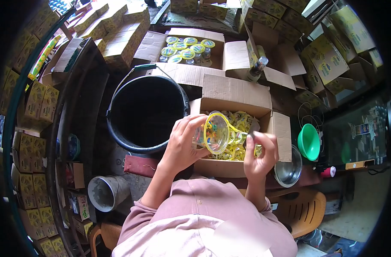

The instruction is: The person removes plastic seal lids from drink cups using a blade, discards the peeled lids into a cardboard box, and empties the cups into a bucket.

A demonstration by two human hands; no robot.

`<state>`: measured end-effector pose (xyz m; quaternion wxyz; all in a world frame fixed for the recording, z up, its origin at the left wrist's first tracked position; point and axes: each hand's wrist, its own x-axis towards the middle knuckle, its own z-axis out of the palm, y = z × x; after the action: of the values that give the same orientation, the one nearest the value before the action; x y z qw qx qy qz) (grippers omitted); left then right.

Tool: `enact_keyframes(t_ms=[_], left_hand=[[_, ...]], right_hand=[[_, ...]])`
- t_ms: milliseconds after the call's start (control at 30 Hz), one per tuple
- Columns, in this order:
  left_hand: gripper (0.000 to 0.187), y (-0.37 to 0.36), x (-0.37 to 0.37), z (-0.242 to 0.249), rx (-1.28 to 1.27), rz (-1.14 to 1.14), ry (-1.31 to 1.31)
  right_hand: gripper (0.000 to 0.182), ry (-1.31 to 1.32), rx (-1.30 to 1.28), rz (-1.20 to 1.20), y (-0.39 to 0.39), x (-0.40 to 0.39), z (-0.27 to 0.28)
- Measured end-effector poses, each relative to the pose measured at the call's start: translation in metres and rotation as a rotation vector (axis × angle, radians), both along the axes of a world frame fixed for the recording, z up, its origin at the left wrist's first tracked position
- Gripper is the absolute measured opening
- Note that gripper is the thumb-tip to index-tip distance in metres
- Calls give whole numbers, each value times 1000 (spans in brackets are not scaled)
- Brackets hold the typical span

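Note:
My left hand (185,139) is wrapped round a clear plastic cup (218,133), tilted so that its yellow-rimmed mouth faces right. Coloured print shows on the cup's side. From the rim a thin yellow strip (235,128) runs across to my right hand (261,153). Thumb and fingers there pinch a small dark, flat, blade-like piece (254,127), partly hidden by the fingertips. Both hands are over an open cardboard box (236,94) holding a heap of yellow-edged plastic trimmings (242,119).
A black bucket (116,132) stands left of the box, a grey pail (102,195) nearer me. Beyond is a carton (195,33) of yellow-lidded cups (187,53). A green bowl (309,142) and metal bowl (288,169) sit right. Stacked cartons (32,167) line the left.

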<state>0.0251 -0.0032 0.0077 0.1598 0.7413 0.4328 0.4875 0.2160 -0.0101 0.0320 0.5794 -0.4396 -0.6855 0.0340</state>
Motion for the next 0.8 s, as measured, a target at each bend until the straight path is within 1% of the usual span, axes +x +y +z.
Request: enact_keyframes(t_ms=[33, 67, 100, 200, 300, 333, 533, 633, 733, 800], left_hand=[[72, 0, 1, 1, 6, 7, 22], [71, 0, 2, 2, 13, 14, 44], [70, 1, 3, 2, 26, 9, 53], [68, 1, 5, 3, 56, 3, 79], [66, 0, 6, 7, 67, 12, 97], [66, 0, 6, 7, 74, 17, 102], [65, 0, 7, 5, 92, 28, 120], [66, 0, 6, 5, 86, 17, 108], [69, 0, 4, 3, 63, 6, 75], [71, -1, 3, 0, 31, -1, 48]], right_hand=[[22, -159, -38, -9, 5, 3, 10], [23, -206, -135, 4, 8, 7, 15], [24, -252, -230, 19, 11, 9, 17], [22, -278, -309, 56, 22, 8, 17], [16, -458, -188, 34, 21, 3, 24], [12, -463, -201, 33, 21, 2, 23], [10, -495, -157, -10, 20, -2, 22], [9, -434, -159, -3, 22, -2, 17], [7, -420, -127, -64, 23, -2, 18], [6, -347, -150, -112, 25, 2, 18]])
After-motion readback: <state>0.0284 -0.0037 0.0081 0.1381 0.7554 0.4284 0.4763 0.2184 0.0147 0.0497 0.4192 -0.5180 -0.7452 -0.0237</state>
